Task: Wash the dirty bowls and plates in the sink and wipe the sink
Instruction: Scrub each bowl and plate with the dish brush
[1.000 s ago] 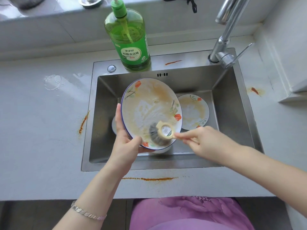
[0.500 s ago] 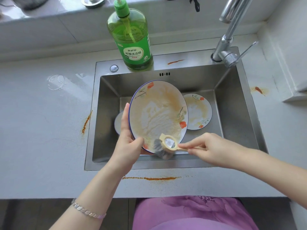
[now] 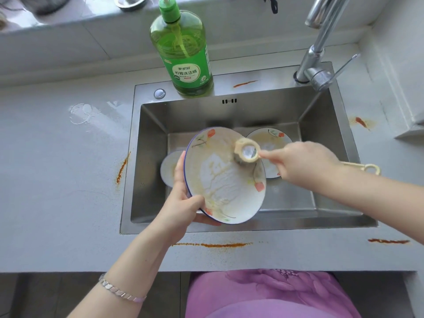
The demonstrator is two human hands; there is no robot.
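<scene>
plate (image 3: 226, 180) tilted over the sink (image 3: 325, 125) front-left corner; our left hand (image 3: 183, 203) clamps its lower-left rim, thumb on face. right hand (image 3: 305, 164) wraps the brush (image 3: 246, 153) handle, head on upper face. ceramic, stiff, breakable, prob soapy-slick — keep rim grip.

- A pale grey speckled countertop (image 3: 57, 180), streaked with orange stains (image 3: 215, 245) near its front edge.
- Behind it, a raised white ledge (image 3: 68, 35), bright with daylight.
- A white wall (image 3: 401, 53) at the right.
- Dark grey floor (image 3: 46, 294) below the counter.
</scene>
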